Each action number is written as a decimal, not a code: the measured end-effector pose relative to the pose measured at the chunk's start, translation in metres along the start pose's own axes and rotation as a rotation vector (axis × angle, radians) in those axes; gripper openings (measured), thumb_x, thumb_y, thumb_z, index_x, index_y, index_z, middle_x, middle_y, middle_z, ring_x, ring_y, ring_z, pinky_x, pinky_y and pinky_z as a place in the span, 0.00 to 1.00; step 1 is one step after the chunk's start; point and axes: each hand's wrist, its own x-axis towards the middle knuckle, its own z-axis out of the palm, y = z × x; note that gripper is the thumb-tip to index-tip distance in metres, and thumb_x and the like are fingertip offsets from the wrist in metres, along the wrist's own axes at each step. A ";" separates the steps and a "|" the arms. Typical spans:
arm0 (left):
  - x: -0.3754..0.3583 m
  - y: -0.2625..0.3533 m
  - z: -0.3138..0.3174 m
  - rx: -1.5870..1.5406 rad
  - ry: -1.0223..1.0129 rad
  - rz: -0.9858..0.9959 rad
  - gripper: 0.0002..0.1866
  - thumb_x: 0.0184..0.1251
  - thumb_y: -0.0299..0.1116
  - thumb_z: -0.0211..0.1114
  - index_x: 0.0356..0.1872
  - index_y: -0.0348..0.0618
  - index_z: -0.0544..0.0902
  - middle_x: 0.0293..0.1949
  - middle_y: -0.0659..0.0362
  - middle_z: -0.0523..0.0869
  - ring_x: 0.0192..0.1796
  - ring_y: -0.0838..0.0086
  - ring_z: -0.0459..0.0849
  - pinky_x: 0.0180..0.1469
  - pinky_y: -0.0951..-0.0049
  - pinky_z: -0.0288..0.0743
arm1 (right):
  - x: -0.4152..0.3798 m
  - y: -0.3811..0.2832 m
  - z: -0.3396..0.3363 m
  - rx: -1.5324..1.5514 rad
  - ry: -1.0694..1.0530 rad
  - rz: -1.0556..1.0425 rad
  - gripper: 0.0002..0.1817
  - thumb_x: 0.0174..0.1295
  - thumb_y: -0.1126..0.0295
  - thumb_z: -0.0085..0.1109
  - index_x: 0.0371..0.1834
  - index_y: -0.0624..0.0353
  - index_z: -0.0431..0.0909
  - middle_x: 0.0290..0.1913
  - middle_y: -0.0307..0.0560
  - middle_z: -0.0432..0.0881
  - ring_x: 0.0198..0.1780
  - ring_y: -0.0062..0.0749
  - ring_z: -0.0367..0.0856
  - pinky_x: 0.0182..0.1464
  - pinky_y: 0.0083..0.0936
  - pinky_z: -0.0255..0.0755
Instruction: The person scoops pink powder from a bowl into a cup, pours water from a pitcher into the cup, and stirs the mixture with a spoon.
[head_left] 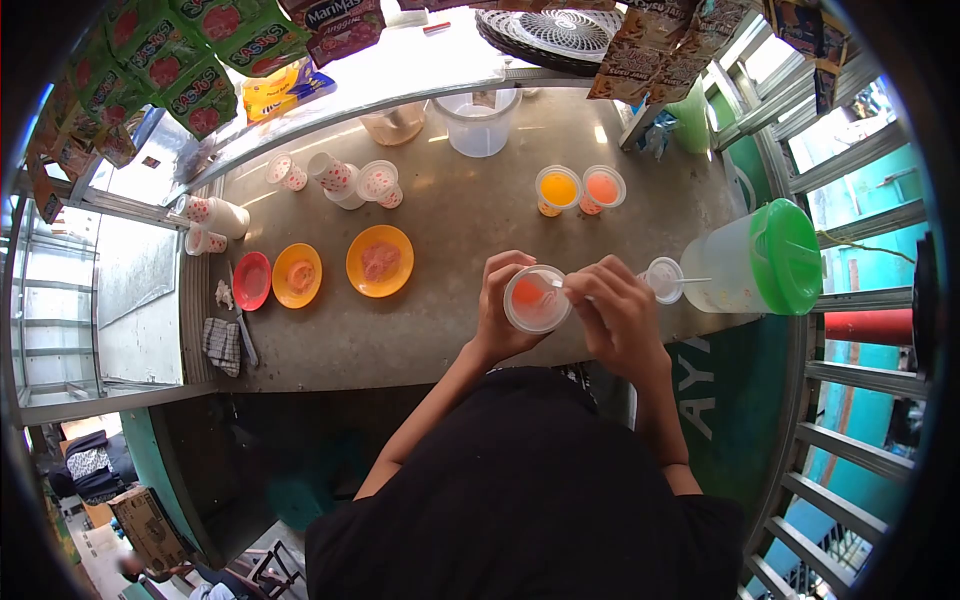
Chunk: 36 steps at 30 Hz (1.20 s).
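Note:
My left hand (503, 305) is wrapped round a clear plastic cup (538, 318) with pinkish-orange contents low inside. The cup is tilted so that its mouth faces me. At its right rim, my right hand (618, 310) has its fingers pinched together; a pale glint shows by the fingertips, but I cannot tell what they hold. Just right of that hand stands a small clear cup (663, 278) with a thin white handle (697, 281) sticking out to the right. Beyond my hands are a cup of yellow-orange drink (558, 188) and a cup of pink-orange drink (602, 188).
A clear jug with a green lid (785, 258) lies toward the right edge. Leftward are orange plates (405, 275) of pinkish food, a red plate (253, 282), a knife (247, 340), a checked cloth (221, 346) and patterned cups (378, 181). A clear bucket (478, 130) stands behind; sachets (165, 55) hang above.

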 end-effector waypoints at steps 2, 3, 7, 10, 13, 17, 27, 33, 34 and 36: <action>0.002 0.000 0.002 0.050 0.024 0.036 0.43 0.42 0.30 0.84 0.60 0.44 0.67 0.55 0.46 0.74 0.56 0.57 0.78 0.54 0.59 0.78 | -0.004 0.000 0.005 -0.054 -0.079 -0.068 0.06 0.60 0.76 0.64 0.39 0.57 0.80 0.34 0.44 0.84 0.35 0.42 0.80 0.35 0.36 0.75; 0.001 -0.001 0.003 0.082 0.056 0.038 0.43 0.42 0.30 0.85 0.60 0.45 0.67 0.56 0.45 0.74 0.56 0.57 0.78 0.54 0.59 0.77 | -0.006 0.001 0.007 -0.056 -0.078 -0.068 0.06 0.60 0.76 0.64 0.39 0.57 0.80 0.34 0.44 0.84 0.35 0.42 0.80 0.35 0.36 0.75; 0.003 0.001 0.001 0.162 0.104 0.043 0.44 0.41 0.31 0.86 0.59 0.46 0.66 0.56 0.44 0.73 0.56 0.56 0.77 0.55 0.58 0.76 | -0.009 0.006 0.012 0.018 0.018 -0.041 0.07 0.59 0.76 0.65 0.39 0.58 0.79 0.35 0.45 0.84 0.35 0.42 0.81 0.35 0.36 0.75; 0.003 0.001 0.001 0.177 0.124 0.031 0.44 0.41 0.32 0.86 0.59 0.46 0.66 0.56 0.45 0.73 0.56 0.56 0.77 0.55 0.58 0.76 | -0.015 0.008 0.017 0.000 0.028 -0.046 0.07 0.59 0.77 0.64 0.39 0.58 0.79 0.35 0.46 0.84 0.35 0.41 0.81 0.35 0.36 0.76; 0.001 -0.001 0.002 0.165 0.149 0.006 0.44 0.41 0.33 0.87 0.59 0.45 0.66 0.56 0.45 0.73 0.56 0.56 0.77 0.55 0.58 0.76 | -0.018 0.010 0.024 0.067 0.033 -0.061 0.07 0.59 0.77 0.64 0.39 0.59 0.79 0.35 0.47 0.84 0.35 0.41 0.82 0.35 0.35 0.76; 0.001 -0.001 0.001 0.212 0.162 0.015 0.44 0.41 0.33 0.87 0.59 0.44 0.66 0.55 0.46 0.73 0.57 0.56 0.77 0.55 0.58 0.76 | -0.019 0.011 0.026 -0.021 0.088 -0.059 0.07 0.58 0.79 0.64 0.39 0.60 0.79 0.35 0.47 0.84 0.34 0.42 0.82 0.35 0.34 0.76; 0.002 0.002 0.000 0.194 0.158 -0.021 0.43 0.43 0.32 0.86 0.58 0.44 0.66 0.55 0.47 0.73 0.57 0.57 0.77 0.56 0.59 0.75 | -0.018 0.009 0.026 -0.009 0.029 -0.032 0.06 0.60 0.78 0.63 0.39 0.60 0.79 0.34 0.47 0.84 0.33 0.42 0.81 0.34 0.34 0.75; 0.002 0.004 0.001 0.204 0.162 -0.038 0.43 0.43 0.32 0.86 0.58 0.44 0.66 0.56 0.47 0.73 0.57 0.57 0.77 0.56 0.59 0.75 | -0.016 0.008 0.029 0.011 0.158 0.006 0.05 0.60 0.78 0.63 0.39 0.59 0.80 0.34 0.46 0.84 0.33 0.42 0.80 0.34 0.34 0.75; 0.002 0.003 0.001 0.198 0.160 -0.055 0.43 0.43 0.31 0.86 0.58 0.44 0.66 0.56 0.47 0.73 0.58 0.57 0.77 0.57 0.59 0.75 | -0.017 0.008 0.030 0.017 0.091 -0.001 0.05 0.61 0.78 0.63 0.39 0.59 0.80 0.34 0.46 0.84 0.33 0.42 0.80 0.34 0.34 0.75; 0.001 0.002 0.000 0.192 0.164 -0.050 0.42 0.43 0.31 0.86 0.59 0.45 0.66 0.56 0.47 0.73 0.58 0.57 0.77 0.56 0.59 0.75 | -0.016 0.009 0.030 0.021 0.024 -0.009 0.05 0.61 0.77 0.63 0.39 0.59 0.80 0.34 0.46 0.84 0.33 0.42 0.80 0.34 0.34 0.75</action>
